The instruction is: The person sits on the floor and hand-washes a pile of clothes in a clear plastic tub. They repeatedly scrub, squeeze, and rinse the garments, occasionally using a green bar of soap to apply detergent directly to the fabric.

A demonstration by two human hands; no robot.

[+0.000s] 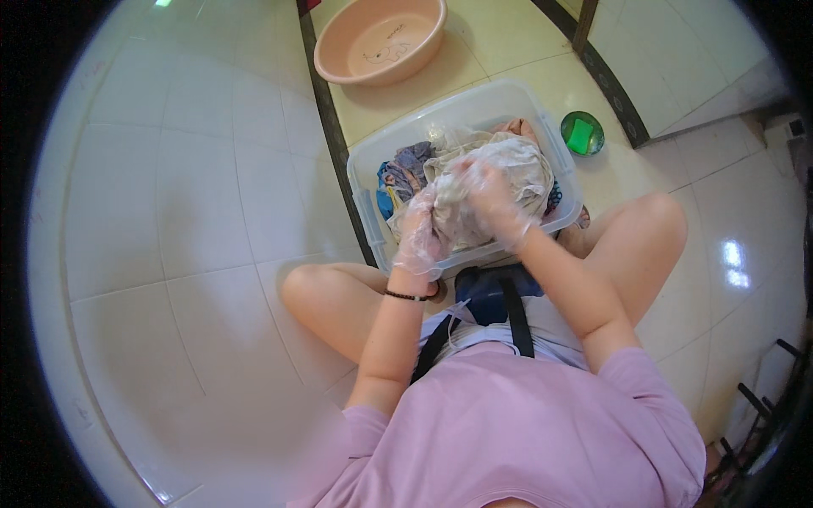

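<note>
Over the clear plastic tub (542, 144) at twelve o'clock, a pale wet cloth (500, 182) was clenched by the gloved left hand (421, 233) and right hand (495, 203), bunched for rubbing above the other laundry.

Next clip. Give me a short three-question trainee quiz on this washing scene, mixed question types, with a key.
1. True or false: both hands grip the pale cloth over the clear tub.
2. What lies in the green dish? A) sponge B) brush C) soap bar
3. Fill in: the pink basin is ____.

Key: 1 true; 2 A; 3 empty
</note>
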